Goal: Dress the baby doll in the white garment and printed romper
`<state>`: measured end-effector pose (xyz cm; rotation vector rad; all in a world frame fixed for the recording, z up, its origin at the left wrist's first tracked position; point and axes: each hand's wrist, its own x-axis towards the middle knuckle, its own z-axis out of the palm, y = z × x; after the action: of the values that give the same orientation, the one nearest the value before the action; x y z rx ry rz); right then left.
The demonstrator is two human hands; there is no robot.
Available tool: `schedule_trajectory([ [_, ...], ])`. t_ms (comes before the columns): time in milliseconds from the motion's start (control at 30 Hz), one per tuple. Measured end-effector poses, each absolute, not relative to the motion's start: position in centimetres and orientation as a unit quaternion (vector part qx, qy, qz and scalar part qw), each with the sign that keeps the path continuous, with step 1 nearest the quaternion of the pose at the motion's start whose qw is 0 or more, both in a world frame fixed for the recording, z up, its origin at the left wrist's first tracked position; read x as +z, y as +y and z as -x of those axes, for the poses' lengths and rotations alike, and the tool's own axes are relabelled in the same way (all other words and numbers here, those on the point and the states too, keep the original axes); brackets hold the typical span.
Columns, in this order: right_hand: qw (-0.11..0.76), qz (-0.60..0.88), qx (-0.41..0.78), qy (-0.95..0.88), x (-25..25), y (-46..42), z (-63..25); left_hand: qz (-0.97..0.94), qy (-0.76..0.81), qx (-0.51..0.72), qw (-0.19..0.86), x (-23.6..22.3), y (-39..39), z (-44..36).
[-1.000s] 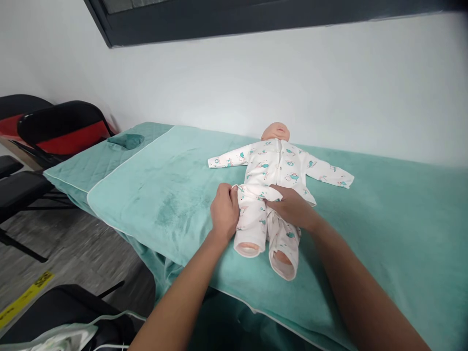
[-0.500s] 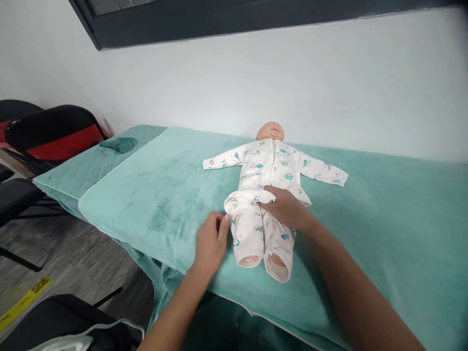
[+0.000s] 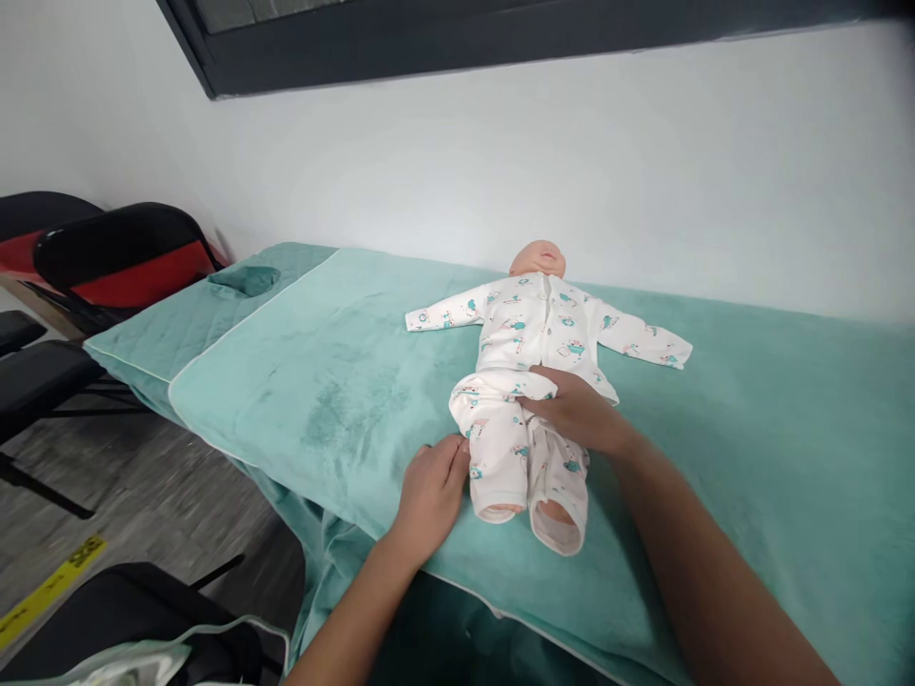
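A baby doll (image 3: 538,257) lies on its back on the green bed cover, head toward the wall. It wears a white printed top (image 3: 516,329) with both sleeves spread out. White printed pants (image 3: 498,457) cover its legs, their waistband bunched at the hips. My right hand (image 3: 576,410) grips the waistband at the front, thumb and fingers closed on the cloth. At the outer edge of the pant leg on the left, my left hand (image 3: 434,491) is closed in a pinch on the cloth. The doll's feet sit inside the leg openings.
The green-covered bed (image 3: 343,353) stretches along the white wall, with a face hole (image 3: 247,279) at its far left end. Black and red folding chairs (image 3: 129,252) stand at the left. Another black chair (image 3: 135,610) is at the lower left, with cloth on it.
My left hand has slid slightly down along the pant leg, its fingers now against the cloth. My right hand keeps its hold on the waistband. The view has shifted a little.
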<state>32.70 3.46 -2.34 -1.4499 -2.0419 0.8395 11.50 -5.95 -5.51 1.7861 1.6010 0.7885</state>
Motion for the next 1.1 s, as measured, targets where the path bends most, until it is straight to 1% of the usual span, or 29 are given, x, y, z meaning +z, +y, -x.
schedule_trajectory([
  [167, 0.245, 0.538, 0.307, -0.746, -2.3, 3.4, -32.6, -0.626, 0.560, 0.334, 0.429, -4.1, -6.1, -10.9],
  [233, 0.243, 0.544, 0.307, -0.742, -2.2, 3.3, -32.5, -0.614, 0.550, 0.342, 0.450, -4.0, -6.0, -10.8],
  [300, 0.244, 0.551, 0.305, -0.738, -2.1, 3.2, -32.5, -0.611, 0.551, 0.346, 0.451, -4.3, -5.8, -10.8],
  [367, 0.240, 0.548, 0.310, -0.739, -1.9, 3.1, -32.5, -0.617, 0.566, 0.345, 0.424, -5.0, -5.3, -10.8],
  [500, 0.234, 0.527, 0.329, -0.748, -1.6, 3.1, -32.5, -0.643, 0.615, 0.339, 0.306, -6.5, -3.7, -10.9],
  [633, 0.234, 0.515, 0.322, -0.759, -1.7, 3.2, -32.5, -0.644, 0.644, 0.356, 0.208, -6.9, -1.9, -11.2],
  [700, 0.233, 0.515, 0.312, -0.764, -1.9, 3.3, -32.6, -0.640, 0.661, 0.353, 0.172, -6.8, -1.3, -11.5],
  [767, 0.231, 0.524, 0.304, -0.761, -2.1, 3.3, -32.7, -0.640, 0.670, 0.342, 0.158, -6.8, -1.3, -11.7],
  [867, 0.233, 0.529, 0.298, -0.759, -2.4, 3.2, -32.7, -0.640, 0.657, 0.353, 0.185, -6.8, -1.7, -11.6],
  [1033, 0.239, 0.507, 0.285, -0.778, -2.0, 2.6, -32.3, -0.541, 0.604, 0.503, 0.298, -6.0, -0.6, -10.7],
  [1100, 0.232, 0.503, 0.286, -0.782, -1.6, 2.3, -32.4, -0.519, 0.572, 0.534, 0.344, -5.4, 0.8, -10.6],
])
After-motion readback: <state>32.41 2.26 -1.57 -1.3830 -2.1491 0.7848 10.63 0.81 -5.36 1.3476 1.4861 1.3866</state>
